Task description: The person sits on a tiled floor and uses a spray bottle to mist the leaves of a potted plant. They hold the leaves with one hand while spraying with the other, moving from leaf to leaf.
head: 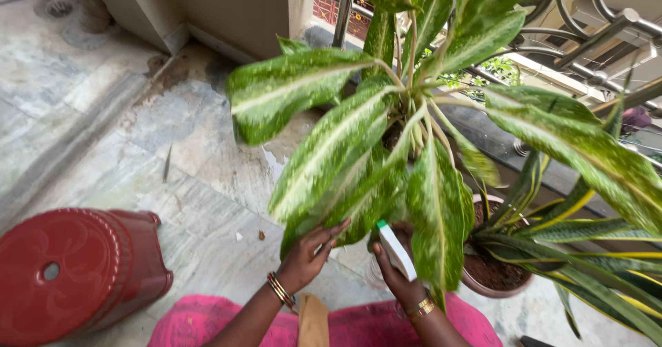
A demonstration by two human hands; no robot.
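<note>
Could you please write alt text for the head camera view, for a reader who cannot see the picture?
A person's left hand touches a leaf of a large green-and-cream variegated plant, while the right hand holds a white bottle with a green tip under the leaves. A red plastic stool lies on the stone floor, and a striped plant in a brown pot stands beside.

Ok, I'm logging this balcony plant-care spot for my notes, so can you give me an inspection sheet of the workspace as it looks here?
Surface: grey stone floor, stained and damp-looking near the wall.
Job's things: variegated green-and-cream leafy plant; white bottle with green tip.
Clutter: red plastic stool lying on its side; striped-leaf plant in a brown pot.
Grippers: left hand, fingers touching the underside of a leaf; right hand holding the white bottle.
Cables: nothing seen.
Surroundings: metal railing behind the plants; floor drain in the corner; pink cloth at the bottom edge.
</note>
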